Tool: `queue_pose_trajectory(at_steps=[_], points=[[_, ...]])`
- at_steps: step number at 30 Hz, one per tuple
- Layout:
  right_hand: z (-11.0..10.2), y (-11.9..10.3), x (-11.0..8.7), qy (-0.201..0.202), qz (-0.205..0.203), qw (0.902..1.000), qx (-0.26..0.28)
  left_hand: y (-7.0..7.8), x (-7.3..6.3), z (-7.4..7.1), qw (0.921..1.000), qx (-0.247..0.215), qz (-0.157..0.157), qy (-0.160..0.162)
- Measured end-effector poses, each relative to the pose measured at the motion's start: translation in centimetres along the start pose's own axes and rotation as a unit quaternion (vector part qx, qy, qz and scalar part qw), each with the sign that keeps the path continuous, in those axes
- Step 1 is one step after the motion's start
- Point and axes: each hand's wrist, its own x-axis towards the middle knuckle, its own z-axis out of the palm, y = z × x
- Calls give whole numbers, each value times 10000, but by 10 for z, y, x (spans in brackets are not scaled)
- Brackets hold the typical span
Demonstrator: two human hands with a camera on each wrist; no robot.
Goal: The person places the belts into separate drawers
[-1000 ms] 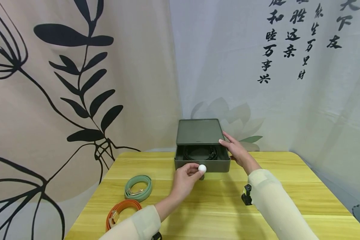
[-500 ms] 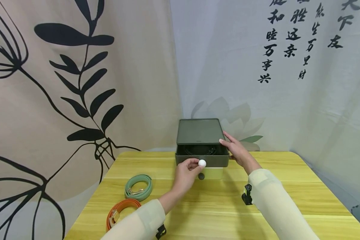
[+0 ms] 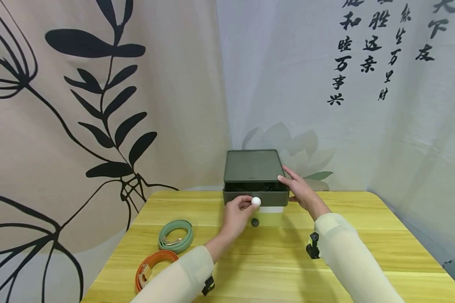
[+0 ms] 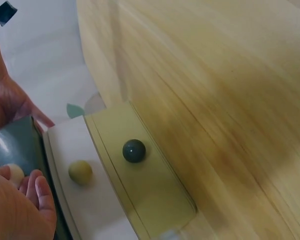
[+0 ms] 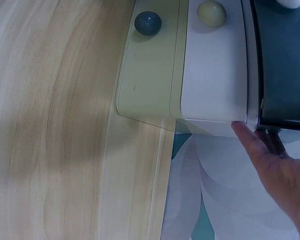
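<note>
Your left hand pinches the white knob of the dark top drawer, and this drawer stands partly out of the cabinet, near the far side of the table. Your right hand does not grasp; its fingers lie rather straight against the cabinet's right side and upper edge. I think this support is the weak point: if it becomes too light, or pushes from one side only, the cabinet could slide or turn while the drawer moves. The knob is small and round, so your fingertips could slip from it, or a crooked push could make the drawer jam. Inside is a dark coil, hard to see well; should it stand too high, it may catch under the top. Please mind also your right fingertips, which rest close to the drawer's gap.
</note>
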Motion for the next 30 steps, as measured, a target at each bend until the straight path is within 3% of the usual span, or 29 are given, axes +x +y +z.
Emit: queue_pose_trajectory(at_steps=[30], points=[[0, -1, -2, -19, 6, 9998, 202, -5, 24, 9, 9995, -60, -72, 308]])
